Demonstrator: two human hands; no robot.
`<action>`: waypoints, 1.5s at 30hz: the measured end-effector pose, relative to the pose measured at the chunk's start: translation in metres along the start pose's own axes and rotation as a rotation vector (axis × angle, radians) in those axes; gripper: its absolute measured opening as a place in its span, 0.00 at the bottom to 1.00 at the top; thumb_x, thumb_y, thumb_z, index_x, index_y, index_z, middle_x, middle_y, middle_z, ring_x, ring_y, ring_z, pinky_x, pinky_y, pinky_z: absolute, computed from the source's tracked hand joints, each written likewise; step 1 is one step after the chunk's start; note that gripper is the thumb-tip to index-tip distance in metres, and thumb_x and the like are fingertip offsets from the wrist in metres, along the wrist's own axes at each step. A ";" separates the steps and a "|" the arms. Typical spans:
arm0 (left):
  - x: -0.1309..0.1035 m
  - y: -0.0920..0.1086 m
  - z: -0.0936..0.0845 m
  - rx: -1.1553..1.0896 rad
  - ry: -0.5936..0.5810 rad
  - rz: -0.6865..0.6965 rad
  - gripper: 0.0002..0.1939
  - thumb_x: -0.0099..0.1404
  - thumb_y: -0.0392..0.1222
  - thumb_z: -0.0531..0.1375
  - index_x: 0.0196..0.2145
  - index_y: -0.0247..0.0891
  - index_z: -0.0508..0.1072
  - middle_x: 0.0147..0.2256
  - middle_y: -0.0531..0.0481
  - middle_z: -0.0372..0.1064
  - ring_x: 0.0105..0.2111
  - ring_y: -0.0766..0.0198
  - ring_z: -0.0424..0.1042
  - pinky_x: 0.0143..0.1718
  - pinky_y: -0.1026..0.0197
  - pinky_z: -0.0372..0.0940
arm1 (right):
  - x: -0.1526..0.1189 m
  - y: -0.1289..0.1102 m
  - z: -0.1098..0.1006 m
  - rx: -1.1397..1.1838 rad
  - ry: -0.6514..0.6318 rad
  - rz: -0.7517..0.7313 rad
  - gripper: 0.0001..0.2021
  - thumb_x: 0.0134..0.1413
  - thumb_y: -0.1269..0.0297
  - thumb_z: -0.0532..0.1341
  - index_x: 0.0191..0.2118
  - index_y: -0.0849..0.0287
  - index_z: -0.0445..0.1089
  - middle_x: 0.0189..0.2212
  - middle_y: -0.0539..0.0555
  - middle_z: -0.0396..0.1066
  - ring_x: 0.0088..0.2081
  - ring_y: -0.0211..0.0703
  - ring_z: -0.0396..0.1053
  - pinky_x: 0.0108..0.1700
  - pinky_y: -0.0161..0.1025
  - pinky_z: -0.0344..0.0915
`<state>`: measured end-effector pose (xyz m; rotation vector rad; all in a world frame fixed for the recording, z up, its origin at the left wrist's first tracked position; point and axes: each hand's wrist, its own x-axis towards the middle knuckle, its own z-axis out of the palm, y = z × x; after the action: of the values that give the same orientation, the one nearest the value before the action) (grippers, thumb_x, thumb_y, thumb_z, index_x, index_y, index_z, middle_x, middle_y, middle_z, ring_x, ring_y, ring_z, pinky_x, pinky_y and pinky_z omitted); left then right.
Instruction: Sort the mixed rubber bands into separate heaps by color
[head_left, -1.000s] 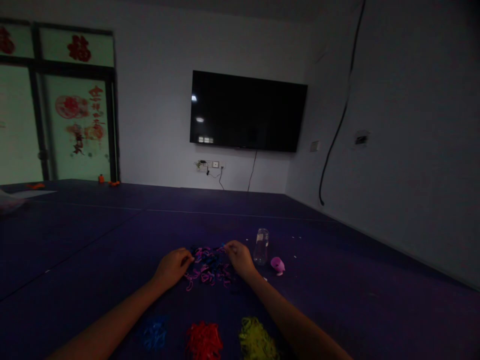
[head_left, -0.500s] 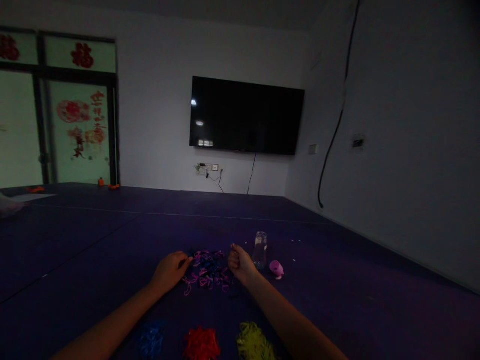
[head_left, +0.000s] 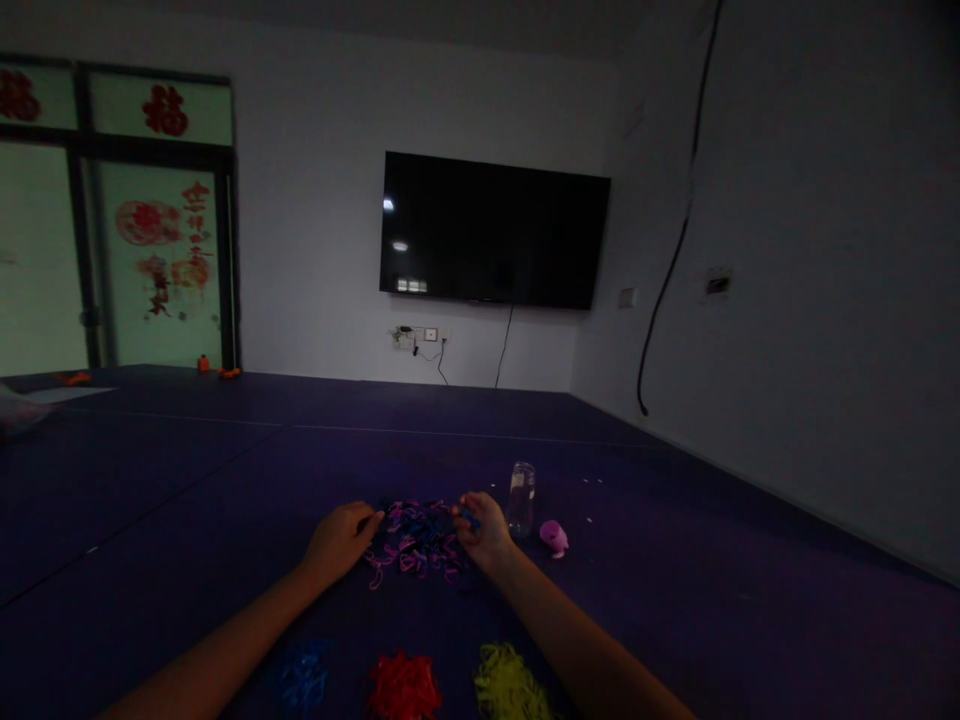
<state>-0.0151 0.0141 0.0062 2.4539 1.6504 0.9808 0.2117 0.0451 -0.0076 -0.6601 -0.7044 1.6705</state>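
Note:
A loose pile of pink and dark blue rubber bands (head_left: pixel 417 546) lies between my two hands. My left hand (head_left: pixel 341 541) rests at the pile's left edge, fingers curled and thumb and fingertips drawn together; whatever they pinch is too small to make out. On the other side, my right hand (head_left: pixel 481 524) is turned partly palm up, with its fingers curled round a few blue rubber bands (head_left: pixel 470 518). Just right of it stands a clear bottle (head_left: pixel 521 500) without a lid. A pink cap-like piece (head_left: pixel 554 538) lies beside the bottle.
Nearer me are separate heaps of blue bands (head_left: pixel 304 678), red bands (head_left: pixel 404 686) and yellow bands (head_left: pixel 510 684) on the purple surface (head_left: pixel 225 520). Small white bits (head_left: pixel 589 520) lie to the right. A wall television (head_left: pixel 495 232) hangs beyond.
My right hand has opened slightly and turned, so blue rubber bands now show in its fingers. The left hand stays almost where it was.

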 end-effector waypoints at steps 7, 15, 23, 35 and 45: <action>-0.001 0.000 0.000 -0.002 -0.075 0.071 0.12 0.58 0.38 0.50 0.22 0.37 0.69 0.24 0.51 0.66 0.26 0.64 0.66 0.27 0.65 0.53 | -0.002 0.002 0.005 -0.389 0.031 -0.180 0.21 0.44 0.44 0.58 0.21 0.59 0.56 0.10 0.40 0.48 0.11 0.26 0.41 0.13 0.27 0.37; -0.004 0.007 -0.003 0.133 -0.156 0.033 0.06 0.52 0.34 0.54 0.25 0.38 0.70 0.26 0.52 0.66 0.27 0.64 0.67 0.26 0.65 0.53 | -0.019 0.002 0.011 -1.801 0.087 -0.618 0.16 0.57 0.56 0.50 0.28 0.58 0.70 0.25 0.53 0.72 0.29 0.38 0.69 0.28 0.30 0.56; -0.001 0.001 -0.001 0.106 -0.179 0.047 0.09 0.56 0.31 0.51 0.27 0.39 0.70 0.30 0.52 0.67 0.31 0.63 0.68 0.29 0.65 0.55 | -0.034 0.001 0.025 -2.207 0.055 -0.523 0.14 0.59 0.61 0.47 0.37 0.58 0.69 0.33 0.56 0.74 0.35 0.43 0.71 0.33 0.32 0.59; -0.001 0.002 0.004 0.040 -0.167 0.020 0.08 0.60 0.32 0.48 0.27 0.39 0.65 0.30 0.51 0.64 0.27 0.64 0.66 0.27 0.64 0.53 | -0.030 0.002 0.021 -2.143 -0.097 -0.490 0.13 0.58 0.63 0.49 0.35 0.55 0.71 0.36 0.56 0.74 0.38 0.46 0.70 0.36 0.35 0.58; -0.002 -0.001 0.003 -0.185 0.003 0.092 0.09 0.63 0.39 0.45 0.28 0.40 0.62 0.29 0.51 0.63 0.28 0.63 0.64 0.31 0.63 0.58 | -0.029 0.001 0.021 -2.128 -0.089 -0.463 0.13 0.57 0.64 0.50 0.38 0.55 0.71 0.36 0.56 0.74 0.39 0.45 0.70 0.37 0.34 0.58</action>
<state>-0.0149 0.0143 0.0024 2.4246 1.3884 1.0937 0.2010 0.0137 0.0073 -1.5592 -2.3889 -0.0796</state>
